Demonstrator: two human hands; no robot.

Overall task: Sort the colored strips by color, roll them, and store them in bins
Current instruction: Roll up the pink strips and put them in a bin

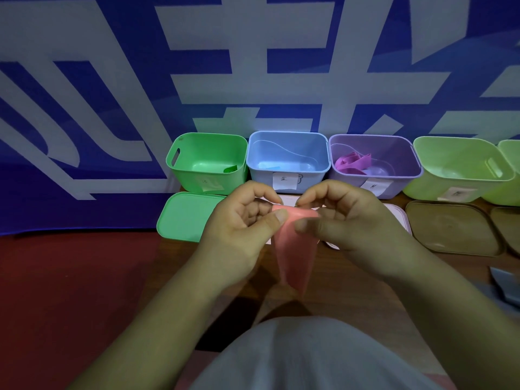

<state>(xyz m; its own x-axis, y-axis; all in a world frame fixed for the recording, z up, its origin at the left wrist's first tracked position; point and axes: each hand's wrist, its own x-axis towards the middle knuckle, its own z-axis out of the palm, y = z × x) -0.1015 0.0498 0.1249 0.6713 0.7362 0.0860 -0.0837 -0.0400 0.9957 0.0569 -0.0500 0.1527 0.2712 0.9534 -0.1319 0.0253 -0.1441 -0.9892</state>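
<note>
A pink strip (pixel 292 257) hangs between my two hands, its top end pinched at chest height over the table. My left hand (pixel 242 226) grips the strip's upper left corner with thumb and fingers. My right hand (pixel 346 220) pinches the upper right part. Behind them stand the bins in a row: a green bin (pixel 180 161) with a small green roll (pixel 230 169), a blue bin (pixel 287 136) with a pale blue strip (pixel 268 166), a purple bin (pixel 399 142) with a magenta strip (pixel 353 161), and a light green bin (pixel 422 153).
A green lid (pixel 183 218) lies in front of the green bin, a pink lid (pixel 399 218) behind my right hand, and brown lids (pixel 450 229) at the right. A further light green bin (pixel 510 153) is cut by the right edge. A blue banner hangs behind the bins.
</note>
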